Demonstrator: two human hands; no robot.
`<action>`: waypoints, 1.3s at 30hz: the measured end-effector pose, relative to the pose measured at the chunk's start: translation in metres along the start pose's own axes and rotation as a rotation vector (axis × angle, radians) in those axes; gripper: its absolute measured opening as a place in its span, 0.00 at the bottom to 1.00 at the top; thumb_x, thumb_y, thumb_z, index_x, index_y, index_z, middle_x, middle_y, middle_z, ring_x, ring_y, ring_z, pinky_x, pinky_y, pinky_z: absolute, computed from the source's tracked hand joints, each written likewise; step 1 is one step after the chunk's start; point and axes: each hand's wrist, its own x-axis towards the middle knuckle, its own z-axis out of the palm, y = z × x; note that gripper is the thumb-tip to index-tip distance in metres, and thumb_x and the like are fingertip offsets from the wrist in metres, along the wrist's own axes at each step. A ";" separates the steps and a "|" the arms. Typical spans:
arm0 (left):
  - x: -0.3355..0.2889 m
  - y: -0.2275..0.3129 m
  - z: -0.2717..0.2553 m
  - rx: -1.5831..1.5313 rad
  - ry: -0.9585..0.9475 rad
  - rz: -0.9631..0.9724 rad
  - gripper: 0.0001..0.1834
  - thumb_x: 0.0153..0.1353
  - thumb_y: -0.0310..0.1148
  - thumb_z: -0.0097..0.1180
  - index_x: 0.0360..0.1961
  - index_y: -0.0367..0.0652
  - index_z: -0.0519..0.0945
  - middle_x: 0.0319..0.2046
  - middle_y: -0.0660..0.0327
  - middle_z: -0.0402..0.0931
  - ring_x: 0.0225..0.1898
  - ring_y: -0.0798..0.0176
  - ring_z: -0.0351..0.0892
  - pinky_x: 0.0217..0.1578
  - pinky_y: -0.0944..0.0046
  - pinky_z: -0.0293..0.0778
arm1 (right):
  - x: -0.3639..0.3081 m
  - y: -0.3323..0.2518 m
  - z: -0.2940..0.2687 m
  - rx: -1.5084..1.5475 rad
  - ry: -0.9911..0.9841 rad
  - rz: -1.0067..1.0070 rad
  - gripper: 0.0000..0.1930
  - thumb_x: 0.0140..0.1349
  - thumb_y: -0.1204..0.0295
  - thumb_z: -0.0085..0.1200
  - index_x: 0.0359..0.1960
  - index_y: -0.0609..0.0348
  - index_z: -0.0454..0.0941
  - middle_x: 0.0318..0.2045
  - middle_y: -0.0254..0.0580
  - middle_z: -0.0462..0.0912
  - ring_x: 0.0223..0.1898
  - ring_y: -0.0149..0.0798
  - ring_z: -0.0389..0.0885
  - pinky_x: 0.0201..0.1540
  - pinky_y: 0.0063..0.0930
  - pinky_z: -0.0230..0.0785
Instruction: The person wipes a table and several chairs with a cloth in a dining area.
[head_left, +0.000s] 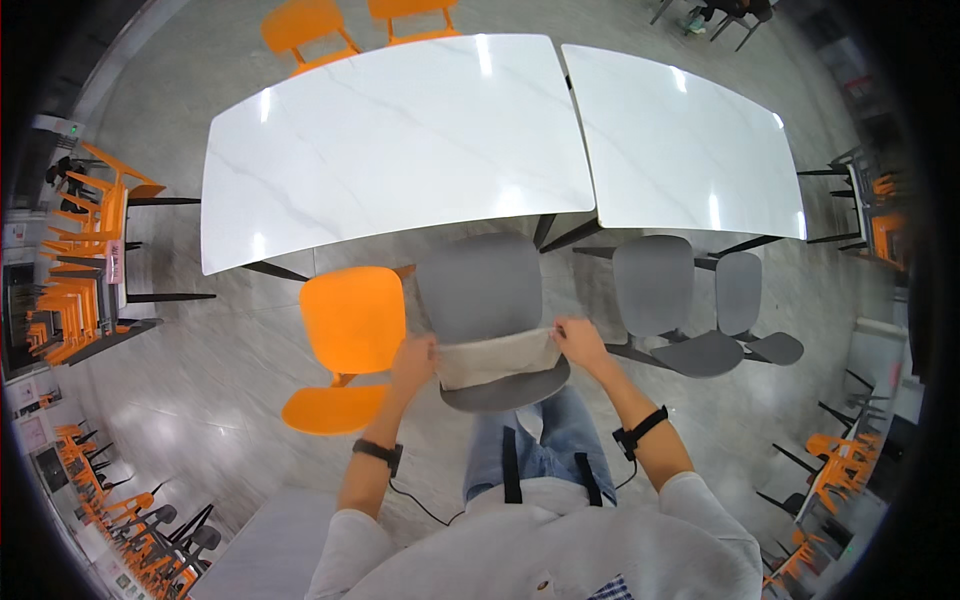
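Note:
A beige cloth (497,361) is stretched between my two hands, across the seat of a grey chair (480,285) right in front of me. Its left end is pinched in my left hand (417,362), which looks slightly blurred. My right hand (578,339) grips the upper right corner with closed fingers. Below the cloth, the front part of the grey seat (507,391) shows; the rest of the seat lies behind the cloth. Close to my left hand stands an orange chair (354,320).
Beyond the chairs stand two white marble-patterned tables, a left table (390,150) and a right table (690,140), with a narrow gap between. Two more grey chairs (654,286) are at the right. Orange chairs (300,28) stand on the far side; stacked chairs (75,290) line the left.

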 end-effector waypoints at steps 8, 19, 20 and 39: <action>0.133 -0.040 0.014 0.024 0.289 0.051 0.09 0.59 0.30 0.66 0.41 0.42 0.84 0.45 0.53 0.78 0.48 0.44 0.81 0.48 0.48 0.79 | 0.119 0.000 0.037 0.062 0.269 0.031 0.09 0.68 0.64 0.61 0.41 0.55 0.84 0.42 0.45 0.83 0.40 0.53 0.85 0.42 0.45 0.78; 0.143 -0.129 0.187 0.350 -0.571 -0.150 0.23 0.64 0.43 0.64 0.60 0.52 0.82 0.60 0.52 0.78 0.64 0.41 0.75 0.64 0.30 0.67 | 0.034 0.084 0.122 0.152 -0.352 0.121 0.11 0.70 0.65 0.57 0.46 0.54 0.87 0.45 0.51 0.88 0.47 0.54 0.86 0.49 0.47 0.77; 0.146 -0.123 0.197 0.400 -0.372 -0.052 0.27 0.63 0.46 0.65 0.64 0.56 0.80 0.66 0.52 0.72 0.68 0.39 0.69 0.66 0.26 0.63 | 0.012 0.074 0.114 0.285 -0.197 0.218 0.11 0.70 0.65 0.58 0.47 0.56 0.87 0.46 0.51 0.88 0.49 0.52 0.86 0.52 0.45 0.76; 0.306 -0.173 0.219 0.525 0.460 -0.014 0.32 0.71 0.45 0.54 0.76 0.58 0.70 0.80 0.57 0.56 0.80 0.38 0.51 0.75 0.24 0.45 | -0.038 0.011 0.144 0.604 0.365 0.535 0.08 0.63 0.82 0.45 0.31 0.64 0.78 0.43 0.54 0.86 0.59 0.51 0.81 0.78 0.61 0.52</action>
